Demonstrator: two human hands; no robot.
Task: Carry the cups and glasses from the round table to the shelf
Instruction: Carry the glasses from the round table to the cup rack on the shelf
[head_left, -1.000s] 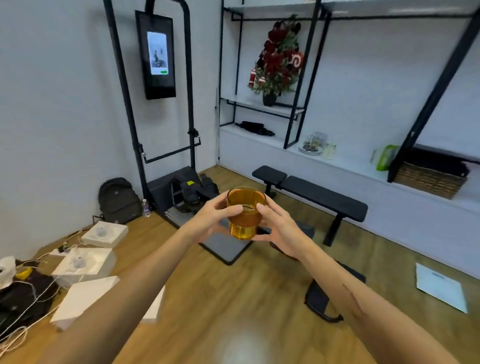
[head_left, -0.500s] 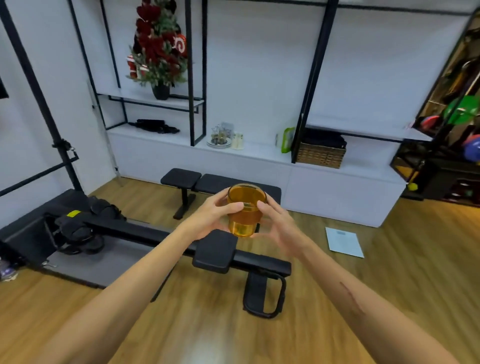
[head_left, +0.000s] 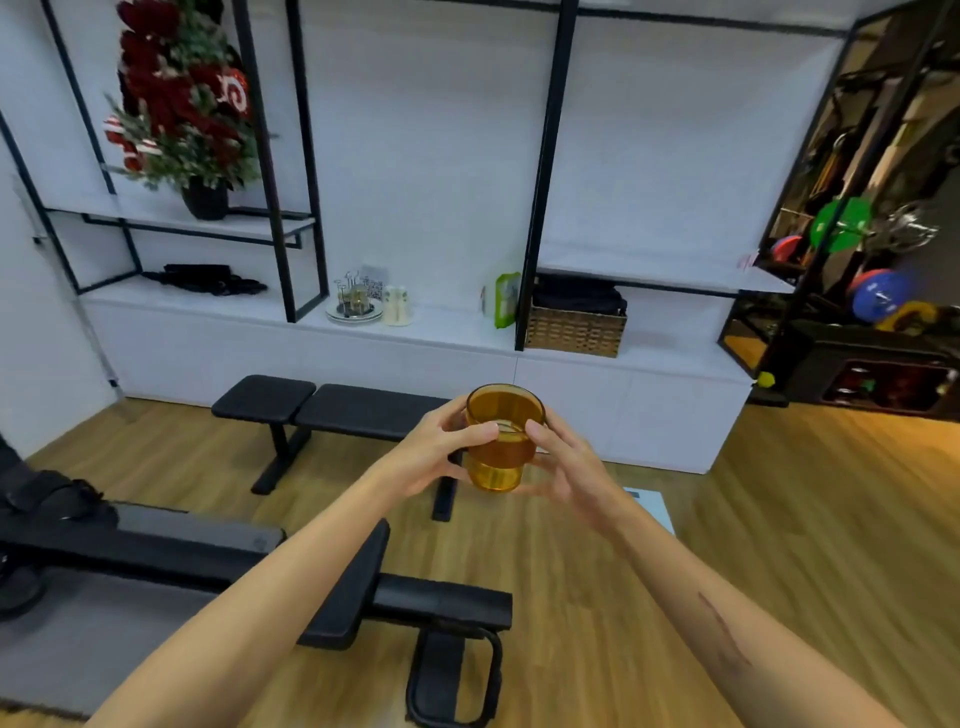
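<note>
Glass: our upright amber ribbed glass tumbler (head_left: 501, 439), frame centre.
Left hand (head_left: 434, 454): grips its left side.
Right hand (head_left: 569, 467): grips its right.
Shelf: white black-framed shelf (head_left: 452, 319) beyond.

Items on the shelf (head_left: 441, 325) plate (head_left: 354, 313) too small to tell; glass (head_left: 501, 439) sides partly hidden by fingers (head_left: 467, 432).

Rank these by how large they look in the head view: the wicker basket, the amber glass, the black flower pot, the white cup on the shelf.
1. wicker basket
2. amber glass, though nearness to the camera enlarges it
3. black flower pot
4. white cup
</note>
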